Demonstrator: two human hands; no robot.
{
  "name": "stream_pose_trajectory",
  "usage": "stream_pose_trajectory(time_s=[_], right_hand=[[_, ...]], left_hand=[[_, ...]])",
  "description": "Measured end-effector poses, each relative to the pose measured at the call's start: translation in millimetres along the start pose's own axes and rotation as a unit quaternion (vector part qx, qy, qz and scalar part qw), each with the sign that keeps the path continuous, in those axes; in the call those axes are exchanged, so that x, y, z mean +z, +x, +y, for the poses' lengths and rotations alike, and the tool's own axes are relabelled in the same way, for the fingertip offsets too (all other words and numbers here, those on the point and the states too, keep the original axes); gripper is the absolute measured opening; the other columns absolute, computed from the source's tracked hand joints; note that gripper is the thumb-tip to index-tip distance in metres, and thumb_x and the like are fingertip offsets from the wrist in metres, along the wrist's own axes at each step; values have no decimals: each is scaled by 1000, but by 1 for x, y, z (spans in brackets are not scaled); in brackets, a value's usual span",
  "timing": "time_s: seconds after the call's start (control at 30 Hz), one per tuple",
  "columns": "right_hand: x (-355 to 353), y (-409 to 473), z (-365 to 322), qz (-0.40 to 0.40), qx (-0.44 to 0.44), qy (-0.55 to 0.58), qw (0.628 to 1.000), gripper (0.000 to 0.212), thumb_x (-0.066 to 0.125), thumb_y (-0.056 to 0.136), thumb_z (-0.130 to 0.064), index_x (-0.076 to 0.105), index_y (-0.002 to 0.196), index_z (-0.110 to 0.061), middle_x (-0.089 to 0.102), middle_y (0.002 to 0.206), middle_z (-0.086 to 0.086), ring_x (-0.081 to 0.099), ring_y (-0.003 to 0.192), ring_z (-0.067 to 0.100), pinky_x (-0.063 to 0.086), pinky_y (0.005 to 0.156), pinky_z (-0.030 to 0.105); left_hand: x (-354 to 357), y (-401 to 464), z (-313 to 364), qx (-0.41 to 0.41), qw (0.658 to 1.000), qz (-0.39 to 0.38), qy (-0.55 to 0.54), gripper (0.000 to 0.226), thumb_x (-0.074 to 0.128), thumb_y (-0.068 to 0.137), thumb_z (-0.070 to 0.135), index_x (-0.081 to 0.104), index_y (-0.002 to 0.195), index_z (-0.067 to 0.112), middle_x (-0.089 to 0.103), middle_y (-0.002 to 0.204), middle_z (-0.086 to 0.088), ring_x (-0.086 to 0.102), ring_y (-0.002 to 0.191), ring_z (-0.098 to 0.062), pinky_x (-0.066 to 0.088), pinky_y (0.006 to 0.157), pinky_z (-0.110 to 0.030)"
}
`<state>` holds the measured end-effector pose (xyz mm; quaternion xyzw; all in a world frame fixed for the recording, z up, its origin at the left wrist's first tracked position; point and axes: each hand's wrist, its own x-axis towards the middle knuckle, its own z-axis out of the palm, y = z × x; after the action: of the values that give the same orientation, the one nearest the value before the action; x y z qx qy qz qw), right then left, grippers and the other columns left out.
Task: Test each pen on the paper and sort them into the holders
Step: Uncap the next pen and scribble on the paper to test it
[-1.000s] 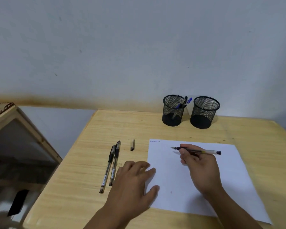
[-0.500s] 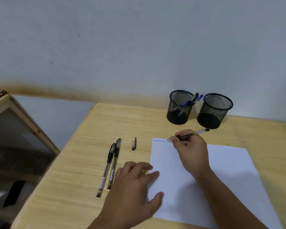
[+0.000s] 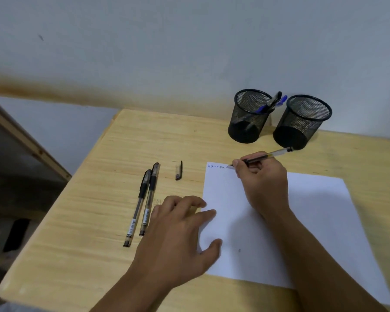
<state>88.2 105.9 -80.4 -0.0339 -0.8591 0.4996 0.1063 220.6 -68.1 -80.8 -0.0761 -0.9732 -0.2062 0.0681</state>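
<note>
Two capped pens [image 3: 142, 204] lie beside two holders [image 3: 249, 115]; right hand [image 3: 262, 183] grips one pen [image 3: 266, 156], left hand [image 3: 178, 239] flat.

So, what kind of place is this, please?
Probably a simple home or study corner: a small wooden desk against a plain wall, with a sheet of paper and two mesh pen holders. The right hand is writing with a pen.
</note>
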Motion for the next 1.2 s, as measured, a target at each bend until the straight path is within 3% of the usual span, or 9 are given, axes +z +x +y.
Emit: stream_pose_trajectory(time_s=[0.2,0.37,0.53,0.77,0.9,1.2], right_hand=[[-1,-2,-3,3,-30,-40,999,15,74,86,-30,74,88,-14,69,69,-9,66,68,4,49,66,16],[0,-1,-4,4,-18,-31,999,20,74,87,-30,76,90,-11,73,73,-3,68,72,10,53,71,25],[-1,-2,-3,2,-20,-36,999,15,74,87,-29,73,88,-14,64,66,-14,61,65,-2,46,64,13],[1,-2,-3,9,-17,-27,999,17,73,87,-31,74,88,-13,66,66,-14,65,67,2,53,71,24],[1,-2,-1,9,-22,-35,999,15,73,87,-29,73,88,-14,62,64,-19,61,63,-6,48,66,16],[0,0,0,2,-6,-31,999,17,73,88,-28,73,91,-11,72,73,-5,70,72,9,54,73,24]], left_hand=[[0,0,1,-6,1000,-4,-2,51,62,73,64,69,116,39,57,125,21,47,114,-10,34,84,-33],[0,0,1,-9,1000,-1,-6,51,62,73,64,69,117,39,57,125,21,47,115,-10,39,87,-35],[0,0,1,-11,1000,-1,-10,52,62,73,64,69,117,39,57,125,21,47,115,-9,41,87,-37],[0,0,2,-11,1000,0,-8,50,63,72,63,69,116,39,57,124,22,47,114,-9,36,86,-33],[1,0,2,-9,1000,2,-5,51,63,72,63,69,116,39,57,124,21,47,115,-9,38,87,-35],[1,-1,1,-8,1000,8,-11,50,64,72,63,70,116,38,58,123,21,49,113,-10,40,88,-36]])
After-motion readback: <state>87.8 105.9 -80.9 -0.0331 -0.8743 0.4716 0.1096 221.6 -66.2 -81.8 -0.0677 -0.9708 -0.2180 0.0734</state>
